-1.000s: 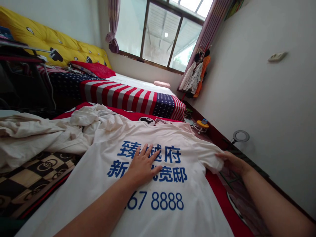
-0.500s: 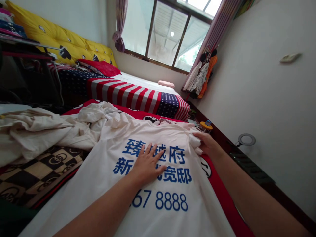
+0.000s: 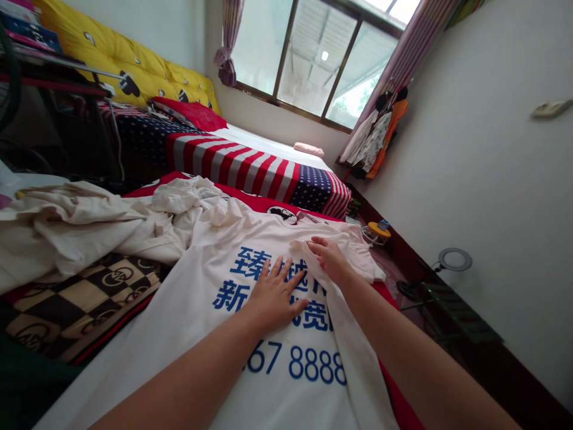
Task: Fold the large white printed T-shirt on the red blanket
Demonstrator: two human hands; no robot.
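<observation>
Tee w/ R edge inward over print

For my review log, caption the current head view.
Left hand flat on a white T-shirt, right hand holding its side folded over.

Home bedroom, judging by the bed with stars-and-stripes cover and red pillow, long yellow cushion, tied-back curtain, window, hanging clothes, and probably a ring light, small and dim.
</observation>
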